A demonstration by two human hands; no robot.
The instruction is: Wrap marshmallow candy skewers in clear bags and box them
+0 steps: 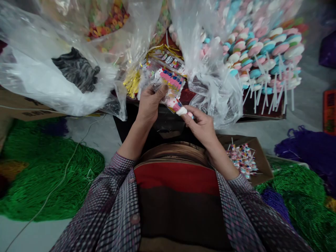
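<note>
My left hand (150, 103) pinches a small clear candy bag (172, 82) printed in pink, yellow and blue. Its lower end hangs toward my right hand (199, 124). Between the thumb and fingers of that hand is a marshmallow candy (181, 111), white and pink, at the bag's mouth. Whether it sits inside the bag or just against it I cannot tell. Beyond my hands lie a pile of printed bags (172, 61) and a bunch of gold twist ties (132, 83).
Marshmallow lollipops (265, 66) stack up at the right, their sticks over the table edge. Large plastic sacks (34, 70) cover the left, one with orange ring candies (111, 21). Beside my right forearm stands a cardboard box (262, 159) of wrapped lollipops. Green strands (52, 171) lie at left.
</note>
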